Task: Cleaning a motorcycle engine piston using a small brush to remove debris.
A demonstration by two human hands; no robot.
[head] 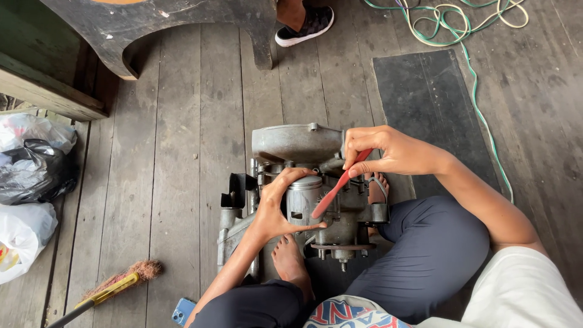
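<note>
Left hand (276, 209) cups piston (302, 197); right hand (388, 149) pinches red tool (334, 191), tip apparently at piston; slip could scratch it or jab the near thumb.

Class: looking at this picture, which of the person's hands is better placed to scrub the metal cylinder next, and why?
Probably the right hand: it holds the red brush against the cylinder. The left hand grips the cylinder, steadying it.

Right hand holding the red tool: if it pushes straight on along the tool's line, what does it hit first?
Likely the piston. The right hand aims the red tool down-left, its tip right at the piston's side, beside the left hand gripping it. Depth is unclear; it may already touch.
</note>
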